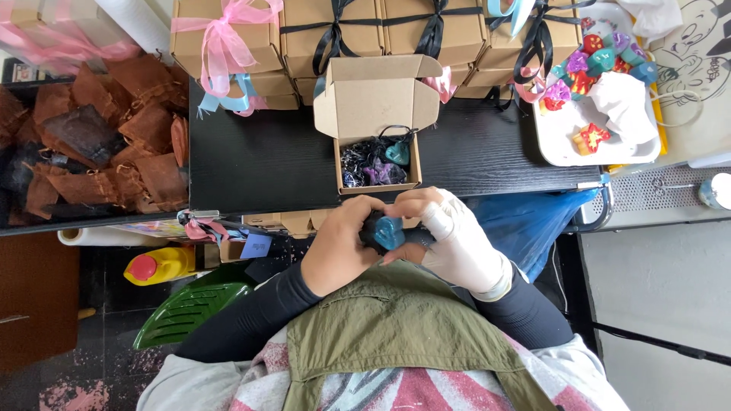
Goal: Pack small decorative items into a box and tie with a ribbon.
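Observation:
Both my hands meet just below the black table's [251,164] front edge, around a small teal heart-shaped piece [389,232] in a dark pouch. My left hand [343,243] is bare and grips it from the left. My right hand [453,236], in a white glove, holds it from the right. Right above them an open brown cardboard box [378,163] sits on the table, its lid standing up, with black shredded filling, a purple piece and a teal heart [397,153] inside.
Closed brown boxes tied with pink [225,38] and black ribbons [434,30] line the table's back. A white tray [567,144] with colourful pieces is at right. Brown pouches [114,144] fill a bin at left. A yellow bottle [160,264], green chair [186,312] and blue bag [533,221] lie below.

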